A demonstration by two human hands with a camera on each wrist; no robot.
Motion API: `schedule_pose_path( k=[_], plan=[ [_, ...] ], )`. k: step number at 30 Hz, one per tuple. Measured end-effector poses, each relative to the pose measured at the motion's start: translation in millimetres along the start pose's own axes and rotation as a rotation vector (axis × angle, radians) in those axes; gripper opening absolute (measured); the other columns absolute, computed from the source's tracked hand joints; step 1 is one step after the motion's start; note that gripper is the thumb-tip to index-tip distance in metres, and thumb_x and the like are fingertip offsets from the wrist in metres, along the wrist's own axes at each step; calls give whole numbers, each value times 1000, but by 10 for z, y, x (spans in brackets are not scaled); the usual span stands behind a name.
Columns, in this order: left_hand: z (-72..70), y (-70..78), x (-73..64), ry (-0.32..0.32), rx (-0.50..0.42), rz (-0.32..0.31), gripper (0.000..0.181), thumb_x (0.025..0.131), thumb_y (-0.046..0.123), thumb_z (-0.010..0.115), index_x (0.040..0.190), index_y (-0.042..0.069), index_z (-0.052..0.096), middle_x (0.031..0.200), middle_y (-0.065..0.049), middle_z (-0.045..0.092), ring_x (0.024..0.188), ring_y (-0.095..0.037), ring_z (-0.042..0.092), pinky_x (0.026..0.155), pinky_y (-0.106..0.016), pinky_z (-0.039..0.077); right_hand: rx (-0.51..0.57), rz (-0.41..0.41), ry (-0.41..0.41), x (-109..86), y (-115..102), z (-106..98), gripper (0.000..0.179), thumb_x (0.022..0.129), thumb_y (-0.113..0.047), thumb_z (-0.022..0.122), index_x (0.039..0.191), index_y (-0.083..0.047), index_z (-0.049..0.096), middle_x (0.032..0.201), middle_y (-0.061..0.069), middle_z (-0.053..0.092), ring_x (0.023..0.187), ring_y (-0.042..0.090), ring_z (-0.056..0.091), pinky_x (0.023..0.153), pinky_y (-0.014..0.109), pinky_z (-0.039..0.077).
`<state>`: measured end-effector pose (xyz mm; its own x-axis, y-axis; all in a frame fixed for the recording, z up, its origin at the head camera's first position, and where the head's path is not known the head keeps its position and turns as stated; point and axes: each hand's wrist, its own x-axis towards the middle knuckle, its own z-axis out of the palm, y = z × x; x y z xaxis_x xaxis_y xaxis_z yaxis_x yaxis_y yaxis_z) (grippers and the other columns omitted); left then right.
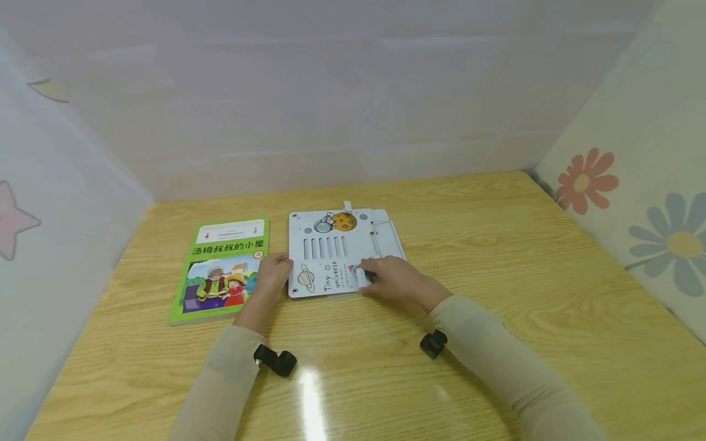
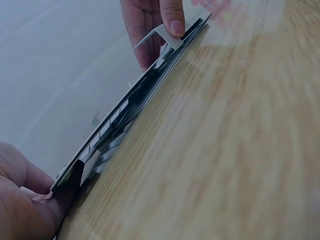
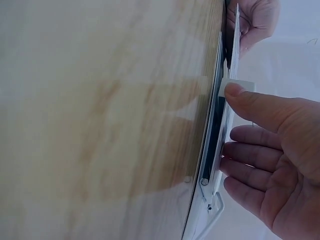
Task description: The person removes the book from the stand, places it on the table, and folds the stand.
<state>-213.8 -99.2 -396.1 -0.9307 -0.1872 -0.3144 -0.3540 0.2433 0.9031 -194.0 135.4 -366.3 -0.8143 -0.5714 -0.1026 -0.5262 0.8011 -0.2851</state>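
Observation:
A white folding book stand (image 1: pixel 361 242) with "Tiny universe" lettering, a cartoon astronaut and planets lies on the table, its panel slightly raised from its lower layer. At its left edge, my left hand (image 1: pixel 270 275) grips the panel, seen at the lower left of the left wrist view. My right hand (image 1: pixel 399 282) is at the lower right edge. The right thumb presses a white page clip (image 3: pixel 245 86), while the other fingers lie against the panel's face, pinching it. Another white clip (image 1: pixel 347 206) stands at the far edge. A wire bracket (image 1: pixel 374 239) shows on the right part.
A green-bordered picture book (image 1: pixel 226 275) lies flat to the left of the stand, close to my left hand. The wooden table (image 1: pixel 524 275) extends to the right. Pale walls with flower and star prints border its back and sides.

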Motion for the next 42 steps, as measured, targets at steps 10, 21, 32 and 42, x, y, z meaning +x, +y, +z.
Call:
schedule_pose_path(
  k=[10, 21, 32, 42],
  plan=[
    [-28, -5, -6, 11, 46, 13, 37, 84, 4, 44, 120, -9, 42, 122, -23, 41, 114, -32, 37, 93, -38, 32, -58, -38, -7, 53, 13, 8, 43, 76, -34, 64, 108, -6, 56, 86, 0, 56, 69, 12, 44, 62, 25, 37],
    [6, -38, 7, 14, 42, 0, 37, 85, 5, 45, 119, -8, 43, 122, -22, 42, 113, -32, 37, 93, -39, 32, 68, 56, -150, 505, 194, -374, 57, 80, -36, 59, 122, 0, 46, 122, 12, 47, 113, 26, 39, 93, 37, 32],
    [50, -46, -12, 34, 15, 12, 36, 84, 2, 46, 118, -10, 44, 120, -25, 43, 112, -33, 38, 91, -39, 34, 315, 311, 15, 1082, 612, -250, 71, 80, -33, 60, 134, -2, 26, 134, 15, 30, 122, 29, 26, 97, 42, 24],
    [39, -22, 16, 45, 1, 11, 35, 84, 4, 47, 117, -8, 46, 118, -22, 46, 110, -30, 41, 91, -37, 35, 384, 262, 27, 1317, 530, -188, 76, 81, -27, 59, 137, -4, 13, 140, 11, 18, 126, 25, 16, 101, 37, 16]
  ],
)
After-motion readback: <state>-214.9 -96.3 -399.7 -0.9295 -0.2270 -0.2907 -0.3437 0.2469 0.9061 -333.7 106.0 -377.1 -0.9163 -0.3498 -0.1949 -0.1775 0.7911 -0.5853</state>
